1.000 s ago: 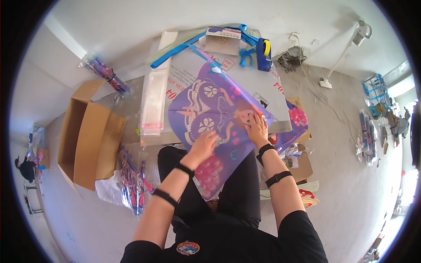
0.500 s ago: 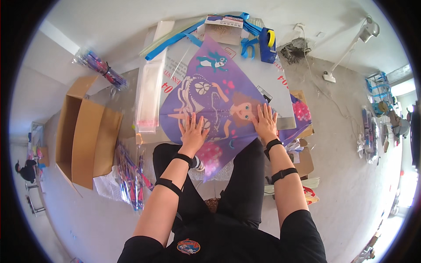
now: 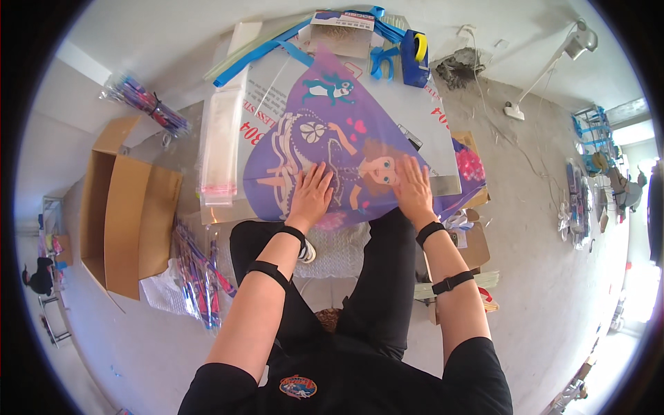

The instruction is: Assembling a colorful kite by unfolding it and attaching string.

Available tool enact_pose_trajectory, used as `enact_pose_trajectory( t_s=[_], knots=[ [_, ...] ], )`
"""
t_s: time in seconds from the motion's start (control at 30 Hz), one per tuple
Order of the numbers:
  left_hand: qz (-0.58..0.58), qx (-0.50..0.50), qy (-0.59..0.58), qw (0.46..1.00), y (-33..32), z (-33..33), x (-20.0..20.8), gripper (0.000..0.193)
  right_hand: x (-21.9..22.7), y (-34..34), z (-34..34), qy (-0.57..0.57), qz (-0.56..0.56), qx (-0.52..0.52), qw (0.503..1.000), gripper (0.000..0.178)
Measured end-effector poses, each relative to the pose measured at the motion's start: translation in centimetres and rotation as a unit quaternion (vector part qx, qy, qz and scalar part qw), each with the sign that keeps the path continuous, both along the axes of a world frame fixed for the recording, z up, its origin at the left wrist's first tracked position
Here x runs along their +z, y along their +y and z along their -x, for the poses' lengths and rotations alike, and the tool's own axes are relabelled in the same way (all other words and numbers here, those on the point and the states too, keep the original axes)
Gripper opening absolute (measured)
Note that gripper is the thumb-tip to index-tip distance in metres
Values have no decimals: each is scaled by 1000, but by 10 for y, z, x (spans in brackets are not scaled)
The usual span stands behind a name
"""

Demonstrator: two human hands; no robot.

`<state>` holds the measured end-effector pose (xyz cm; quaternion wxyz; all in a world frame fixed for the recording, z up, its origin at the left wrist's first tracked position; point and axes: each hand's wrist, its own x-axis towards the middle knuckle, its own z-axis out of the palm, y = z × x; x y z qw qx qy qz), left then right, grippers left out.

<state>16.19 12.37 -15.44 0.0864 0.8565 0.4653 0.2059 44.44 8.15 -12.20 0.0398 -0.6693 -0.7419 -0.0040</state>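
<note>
A purple kite (image 3: 325,142) printed with a cartoon figure lies flat across the middle of the desk (image 3: 443,149), its tip pointing to the far edge. The left hand (image 3: 311,196) and the right hand (image 3: 413,188) both press down on its near part, each grip spread flat, pinching nothing. A stack of clear plastic sleeves (image 3: 220,149) lies along the desk's left edge. On the floor to the left, an open cardboard box (image 3: 121,207) lies on its side; what it holds cannot be seen. Bagged kites (image 3: 197,273) lie beside it.
</note>
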Motion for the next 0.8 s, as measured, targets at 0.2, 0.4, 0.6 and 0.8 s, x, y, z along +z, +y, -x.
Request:
enact_pose_trajectory(
  t_s=[0.2,0.4,0.6,0.8],
  knots=[
    [33,8,57,998,4,-14,14,40,-11,-8,34,64,-7,76,995,60],
    [42,-17,16,999,6,-17,1,43,-9,-5,42,71,12,61,995,60],
    [18,6,43,999,2,-25,1,44,-9,5,67,123,-13,88,988,60],
    [27,16,65,997,2,-27,2,47,-18,8,65,120,3,86,989,60]
  ],
)
